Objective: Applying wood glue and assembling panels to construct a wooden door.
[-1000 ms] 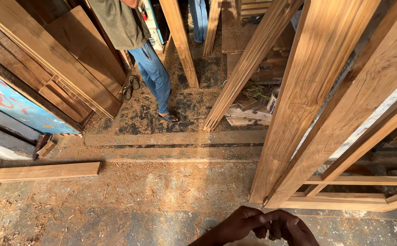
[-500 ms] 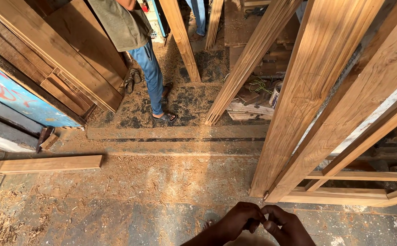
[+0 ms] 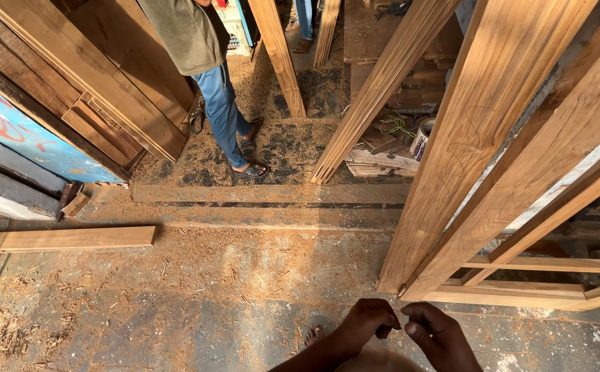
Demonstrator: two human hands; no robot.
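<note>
My left hand (image 3: 367, 322) and my right hand (image 3: 440, 336) are low in the head view, close together over the dusty floor. The fingers of both are curled and the fingertips almost meet. I see nothing between them; anything tiny there is too small to make out. Just beyond the hands stand the feet of tall pale wooden frames (image 3: 493, 138), which lean up to the right. My bare foot (image 3: 314, 336) shows beside the left wrist.
Another person in jeans (image 3: 221, 110) and sandals stands at the back on sawdust. A loose plank (image 3: 59, 239) lies on the floor at left, near a blue painted board (image 3: 17, 131). More planks (image 3: 283, 55) lean beyond a low step (image 3: 265, 193). A tin can (image 3: 420, 138) sits among offcuts.
My hands have come a little higher into view and stay together, fingers working. The other person has shifted a foot slightly.
</note>
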